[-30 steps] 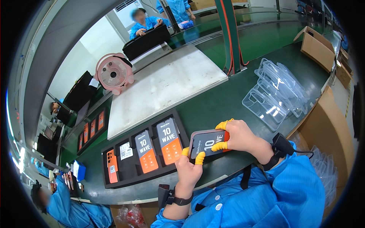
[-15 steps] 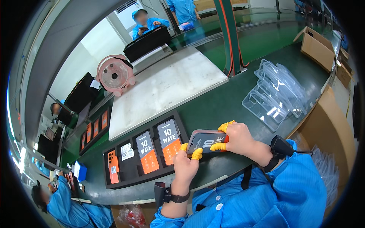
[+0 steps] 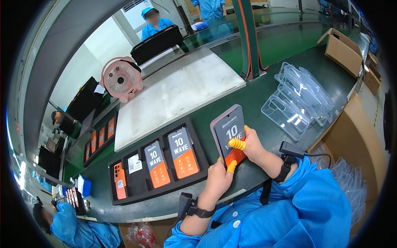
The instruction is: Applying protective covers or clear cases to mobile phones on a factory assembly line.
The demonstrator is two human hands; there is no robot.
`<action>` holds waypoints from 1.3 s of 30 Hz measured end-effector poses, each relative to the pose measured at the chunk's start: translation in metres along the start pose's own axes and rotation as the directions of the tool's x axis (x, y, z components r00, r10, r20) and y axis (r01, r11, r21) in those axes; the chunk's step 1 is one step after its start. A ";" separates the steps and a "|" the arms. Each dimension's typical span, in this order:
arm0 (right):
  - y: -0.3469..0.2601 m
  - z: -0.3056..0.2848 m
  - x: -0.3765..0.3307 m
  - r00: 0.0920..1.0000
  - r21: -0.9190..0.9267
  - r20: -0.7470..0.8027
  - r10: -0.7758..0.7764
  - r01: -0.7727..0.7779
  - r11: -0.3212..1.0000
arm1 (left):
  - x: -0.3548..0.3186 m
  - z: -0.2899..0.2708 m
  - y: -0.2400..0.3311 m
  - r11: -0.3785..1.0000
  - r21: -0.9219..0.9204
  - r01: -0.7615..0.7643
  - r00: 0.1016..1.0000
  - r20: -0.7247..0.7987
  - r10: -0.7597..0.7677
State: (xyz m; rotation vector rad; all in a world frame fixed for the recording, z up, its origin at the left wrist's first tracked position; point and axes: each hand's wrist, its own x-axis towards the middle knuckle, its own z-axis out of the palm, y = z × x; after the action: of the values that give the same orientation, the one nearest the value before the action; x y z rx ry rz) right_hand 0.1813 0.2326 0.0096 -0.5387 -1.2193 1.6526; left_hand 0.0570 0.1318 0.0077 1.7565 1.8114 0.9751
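Note:
A phone [image 3: 228,131] with a dark grey and orange front stands nearly upright between my hands, its screen side facing me. My right hand [image 3: 253,144], in yellow finger cots, grips its right edge with the thumb across the front. At the lower left corner, my left hand [image 3: 220,175] pinches the phone, a yellow-covered thumb at its bottom edge. To the left lies a black tray [image 3: 138,194]. In it sit two similar phones [image 3: 157,164] face up, an orange phone [image 3: 120,181] back up, and a white label [image 3: 135,163].
Clear plastic phone cases [image 3: 297,99] are piled on the green bench at right, near an open cardboard box [image 3: 343,51]. Further off are a white board [image 3: 178,89], a pink fan [image 3: 122,78] and another phone tray [image 3: 99,139]. Co-workers in blue sit at left and behind.
The phone has turned from lying sideways to nearly upright. My right hand has shifted down along its edge, and my left hand has moved right to its lower corner.

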 end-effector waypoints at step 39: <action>-0.081 -0.053 -0.014 0.891 -0.910 0.396 -0.221 0.413 0.035 | -0.098 -0.245 -0.188 0.621 0.542 0.567 0.628 -0.772 0.101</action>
State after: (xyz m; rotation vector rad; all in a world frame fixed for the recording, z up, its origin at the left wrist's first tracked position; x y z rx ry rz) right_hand 0.2652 0.2469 0.0583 -0.8396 -2.3444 0.1699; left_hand -0.2382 -0.0002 0.0149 1.4176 3.3436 0.9466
